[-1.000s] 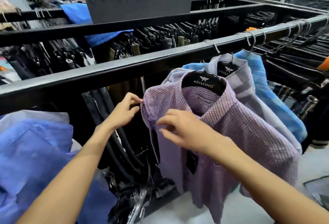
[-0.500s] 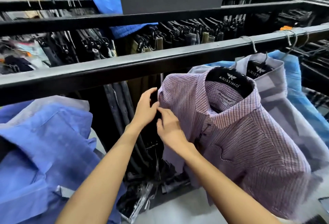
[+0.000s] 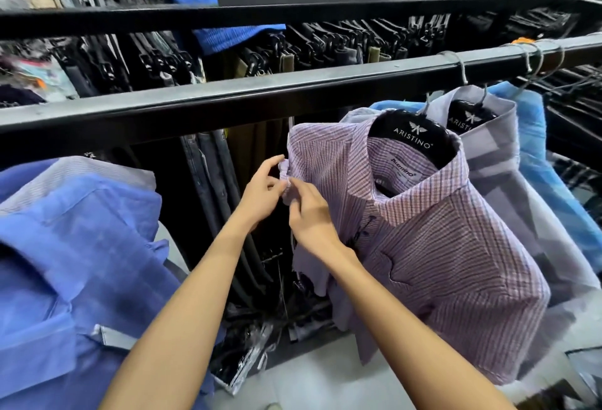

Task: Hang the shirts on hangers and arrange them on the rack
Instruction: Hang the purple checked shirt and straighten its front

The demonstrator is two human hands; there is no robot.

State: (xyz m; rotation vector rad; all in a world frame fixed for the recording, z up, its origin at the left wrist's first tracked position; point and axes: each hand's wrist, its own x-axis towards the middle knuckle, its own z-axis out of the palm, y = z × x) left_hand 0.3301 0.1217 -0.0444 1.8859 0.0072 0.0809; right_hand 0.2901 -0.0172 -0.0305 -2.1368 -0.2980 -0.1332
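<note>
Pinching its bunched left shoulder edge, your left hand [image 3: 262, 193] and right hand [image 3: 309, 214] hold the purple checked shirt [image 3: 439, 246] with curled fingers. It hangs on a black hanger [image 3: 412, 136] from the near rail [image 3: 228, 97], right of the blue shirts [image 3: 75, 246].

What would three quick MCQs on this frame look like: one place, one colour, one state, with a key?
1. Where do both hands meet? A) the plaid shirt's shoulder edge B) its hem C) the rail
2. What colour is the shirt at far left? A) red B) blue C) green
3. The plaid shirt is: A) folded flat B) on the floor C) on a hanger

Key: A, left hand and right hand pinch the plaid shirt there; B, the blue shirt shows it; C, a black hanger fills its collar under the rail.
</note>
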